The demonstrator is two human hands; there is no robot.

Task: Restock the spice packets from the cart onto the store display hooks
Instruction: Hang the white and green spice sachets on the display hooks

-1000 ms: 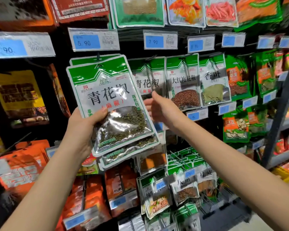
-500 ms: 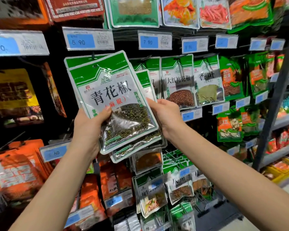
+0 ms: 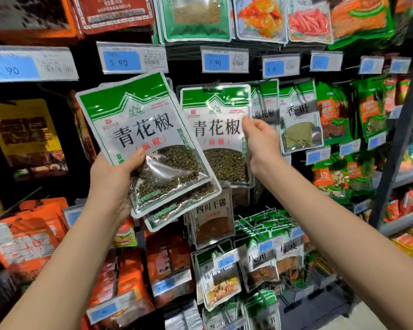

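My left hand (image 3: 112,179) grips a small stack of green-and-white spice packets (image 3: 143,144) with dried green peppercorns behind a clear window, tilted and held up in front of the display. My right hand (image 3: 260,144) pinches the right edge of one more packet of the same kind (image 3: 216,129), holding it upright against the rack just under the 7.90 price tag (image 3: 224,60). The display hook behind that packet's top is hidden.
Other green spice packets (image 3: 298,117) hang to the right on hooks. Orange snack bags (image 3: 31,241) fill the lower left. Wire hooks (image 3: 265,222) with packets jut out below my right arm. A dark upright shelf post (image 3: 401,144) stands at right.
My right hand took one packet from behind the stack and carried it right and up to the rack. The left hand with the stack stayed roughly in place.
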